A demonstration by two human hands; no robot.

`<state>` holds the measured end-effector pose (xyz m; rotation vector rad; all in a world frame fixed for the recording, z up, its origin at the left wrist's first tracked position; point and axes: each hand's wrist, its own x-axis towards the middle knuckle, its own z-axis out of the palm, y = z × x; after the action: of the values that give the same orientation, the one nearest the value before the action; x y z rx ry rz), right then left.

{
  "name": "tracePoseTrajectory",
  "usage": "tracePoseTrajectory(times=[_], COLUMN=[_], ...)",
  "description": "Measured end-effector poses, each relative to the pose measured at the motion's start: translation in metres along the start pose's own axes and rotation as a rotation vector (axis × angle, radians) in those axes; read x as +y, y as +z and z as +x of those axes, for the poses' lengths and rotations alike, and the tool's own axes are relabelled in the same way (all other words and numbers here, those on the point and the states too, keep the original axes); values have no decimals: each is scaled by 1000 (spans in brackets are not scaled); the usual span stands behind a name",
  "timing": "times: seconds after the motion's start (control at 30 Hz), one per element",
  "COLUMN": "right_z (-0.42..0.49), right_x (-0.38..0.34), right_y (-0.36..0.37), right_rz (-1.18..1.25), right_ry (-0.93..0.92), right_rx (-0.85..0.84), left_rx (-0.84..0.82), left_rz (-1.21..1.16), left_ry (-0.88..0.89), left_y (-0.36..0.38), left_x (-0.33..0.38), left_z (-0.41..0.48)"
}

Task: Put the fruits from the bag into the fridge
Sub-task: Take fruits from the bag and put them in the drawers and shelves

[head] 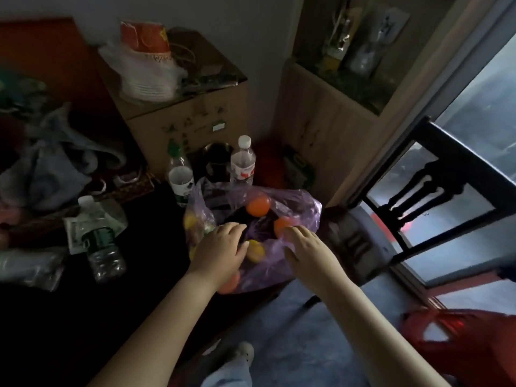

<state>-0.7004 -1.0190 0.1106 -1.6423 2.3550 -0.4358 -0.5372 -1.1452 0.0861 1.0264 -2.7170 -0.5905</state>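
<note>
A thin purple plastic bag (296,203) lies open on the corner of a dark table (83,317). Inside it I see an orange fruit (258,205) at the far side, a second orange fruit (281,223) to its right, and a yellow fruit (256,251) nearer to me. Another yellow fruit (189,221) shows through the bag's left wall. My left hand (220,248) rests over the bag's opening, fingers spread, above the near yellow fruit. My right hand (305,245) lies flat on the bag's right side, fingertips touching the second orange fruit. Neither hand grips anything. No fridge is in view.
Two upright water bottles (181,177) (243,162) and a dark metal cup (219,160) stand just behind the bag. A third bottle (100,241) stands at the left. A cardboard box (190,118) sits behind. A dark chair (418,196) is at the right, a red bag (458,339) on the floor.
</note>
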Motion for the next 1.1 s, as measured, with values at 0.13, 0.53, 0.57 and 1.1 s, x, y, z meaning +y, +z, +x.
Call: tracePoseTrajectory(times=[0.13, 0.53, 0.57, 1.1], right_z=[67, 147, 146, 123], right_x=[11, 46, 50, 76], right_y=[18, 71, 73, 85], right_rz=[10, -148, -151, -217], right_ry=[15, 94, 105, 335], right_rx=[-86, -266, -248, -311], left_rx=[-56, -309, -334, -487], left_rz=[-58, -186, -195, -10], left_ry=[-10, -59, -54, 69], left_y=[23, 94, 96, 108], left_x=[-21, -42, -43, -38], left_z=[45, 95, 96, 79])
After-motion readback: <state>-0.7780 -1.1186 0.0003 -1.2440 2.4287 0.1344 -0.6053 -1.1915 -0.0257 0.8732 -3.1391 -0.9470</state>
